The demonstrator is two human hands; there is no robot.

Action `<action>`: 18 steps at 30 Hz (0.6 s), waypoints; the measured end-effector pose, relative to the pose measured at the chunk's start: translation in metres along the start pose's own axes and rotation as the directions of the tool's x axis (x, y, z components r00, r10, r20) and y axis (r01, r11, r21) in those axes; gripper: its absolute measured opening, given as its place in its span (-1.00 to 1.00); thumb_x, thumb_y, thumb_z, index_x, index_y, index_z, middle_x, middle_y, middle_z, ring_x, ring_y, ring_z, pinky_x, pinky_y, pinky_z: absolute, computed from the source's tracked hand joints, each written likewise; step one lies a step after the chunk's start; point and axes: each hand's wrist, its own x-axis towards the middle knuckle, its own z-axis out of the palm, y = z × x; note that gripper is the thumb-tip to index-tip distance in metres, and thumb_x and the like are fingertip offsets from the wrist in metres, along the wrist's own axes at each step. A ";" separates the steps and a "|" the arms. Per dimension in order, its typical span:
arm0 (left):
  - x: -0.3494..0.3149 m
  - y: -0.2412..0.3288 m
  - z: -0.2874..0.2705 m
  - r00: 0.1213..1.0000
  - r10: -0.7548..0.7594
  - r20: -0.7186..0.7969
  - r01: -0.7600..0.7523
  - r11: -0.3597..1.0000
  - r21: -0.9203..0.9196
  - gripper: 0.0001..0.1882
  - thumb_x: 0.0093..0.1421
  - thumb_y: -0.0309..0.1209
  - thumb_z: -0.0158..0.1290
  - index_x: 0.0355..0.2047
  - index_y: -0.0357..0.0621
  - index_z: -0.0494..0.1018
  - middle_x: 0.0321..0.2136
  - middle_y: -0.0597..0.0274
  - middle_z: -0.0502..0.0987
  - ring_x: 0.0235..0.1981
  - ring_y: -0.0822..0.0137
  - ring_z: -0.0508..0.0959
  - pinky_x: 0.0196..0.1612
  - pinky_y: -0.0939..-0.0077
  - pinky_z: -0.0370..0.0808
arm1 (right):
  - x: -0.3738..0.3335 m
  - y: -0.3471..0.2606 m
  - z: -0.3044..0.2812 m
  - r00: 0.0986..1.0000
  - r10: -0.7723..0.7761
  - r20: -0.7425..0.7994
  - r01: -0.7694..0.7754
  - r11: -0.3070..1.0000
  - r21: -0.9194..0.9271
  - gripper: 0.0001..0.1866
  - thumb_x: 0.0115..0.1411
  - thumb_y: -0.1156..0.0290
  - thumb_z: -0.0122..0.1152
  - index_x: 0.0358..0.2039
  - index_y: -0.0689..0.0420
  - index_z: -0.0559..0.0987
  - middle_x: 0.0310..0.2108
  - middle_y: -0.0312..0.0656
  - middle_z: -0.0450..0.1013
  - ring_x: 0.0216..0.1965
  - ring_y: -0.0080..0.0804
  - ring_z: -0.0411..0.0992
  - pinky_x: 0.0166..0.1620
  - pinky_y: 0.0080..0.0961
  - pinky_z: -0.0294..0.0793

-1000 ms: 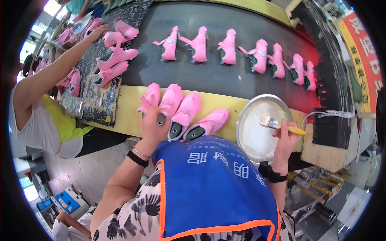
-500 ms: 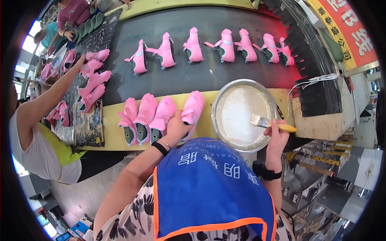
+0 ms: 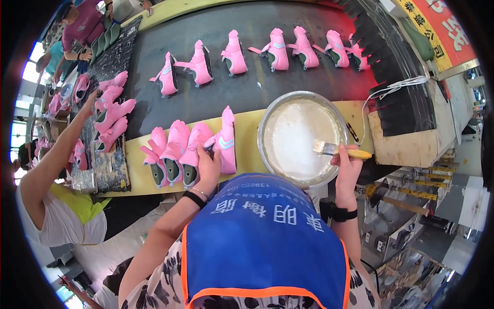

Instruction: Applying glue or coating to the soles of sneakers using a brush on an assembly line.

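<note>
My left hand point(image 3: 208, 171) has its fingers closed at the side of a pink shoe upper point(image 3: 227, 144), which is turned so that its pale blue stripe shows. Close to its left stands another pink upper point(image 3: 195, 153) with a dark green opening, near enough to touch the hand. My right hand point(image 3: 347, 172) grips the yellow handle of a flat paintbrush point(image 3: 355, 153). The brush's whitish bristles hang over a round metal basin point(image 3: 267, 159) of white, creamy liquid point(image 3: 294, 149). Whether the bristles touch the liquid I cannot tell.
Several pink uppers point(image 3: 235, 53) stand in a row on a dark conveyor belt point(image 3: 154, 114), lit red at its right end. On the left a co-worker's arm point(image 3: 62, 147) reaches to more pink uppers point(image 3: 113, 116). A white cable point(image 3: 399, 88) lies right of the basin.
The pink upper at my left hand has turned to show its striped side. My right hand still holds the brush over the basin. The whole view has shifted slightly.
</note>
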 end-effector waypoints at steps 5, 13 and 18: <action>-0.026 0.022 -0.015 0.953 0.222 0.206 -0.271 0.928 0.254 0.12 0.11 -0.07 0.29 0.44 -0.13 -0.21 0.20 -0.39 0.27 0.13 -0.27 0.39 0.16 0.00 0.40 | 0.010 0.030 -0.008 1.000 -0.001 -0.005 0.001 0.996 -0.089 -0.82 0.31 0.43 0.23 -0.39 0.19 0.45 -0.58 -0.27 0.44 -0.58 -0.62 0.43 -0.48 -0.66 0.41; 0.022 0.033 0.019 0.952 -0.016 0.304 0.089 0.970 -0.226 0.08 -0.04 -0.32 0.30 0.41 -0.16 -0.08 0.08 -0.21 0.39 0.06 -0.04 0.50 0.10 0.13 0.47 | 0.032 0.079 0.015 0.967 -0.193 0.167 0.252 0.823 -0.508 -0.81 0.16 0.35 0.37 -0.35 0.18 0.57 -0.50 -0.11 0.53 -0.48 -0.27 0.53 -0.35 -0.40 0.48; 0.013 0.044 -0.049 0.704 -0.123 0.699 0.654 0.496 -0.571 -0.25 0.13 -0.51 0.06 0.36 -0.15 0.12 0.05 0.12 0.45 -0.01 0.34 0.53 0.03 0.45 0.53 | 0.036 0.099 0.032 0.937 -0.270 0.223 0.350 0.690 -0.633 -0.77 0.12 0.30 0.40 -0.35 0.18 0.58 -0.48 -0.04 0.54 -0.43 -0.09 0.54 -0.31 -0.29 0.50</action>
